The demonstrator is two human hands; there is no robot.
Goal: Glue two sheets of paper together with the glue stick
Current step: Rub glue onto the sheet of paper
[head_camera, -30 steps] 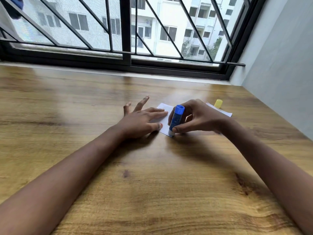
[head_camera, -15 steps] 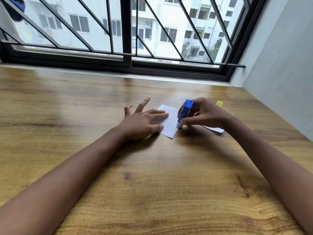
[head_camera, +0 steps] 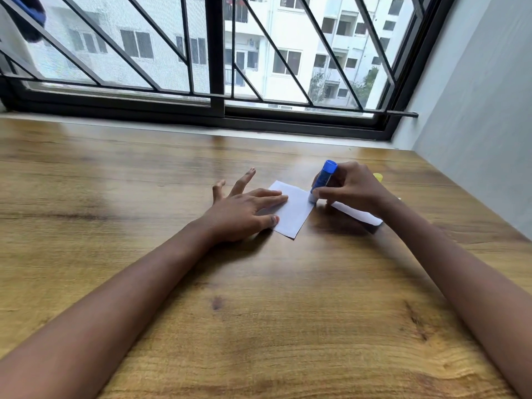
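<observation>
Left hand flat, fingers straight, pinning the sheet to the bench. Right hand clenched round the glue stick, which stands near upright, tip down at the sheet's far right corner. Bare paper lies left of the tip and toward me, so I judge the next stroke runs that way. The second sheet lies just right, partly under the right hand.

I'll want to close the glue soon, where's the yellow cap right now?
In the head view the cap lies on the table, right of centre, just behind the right hand that grips the glue stick, partly hidden by it.
</observation>
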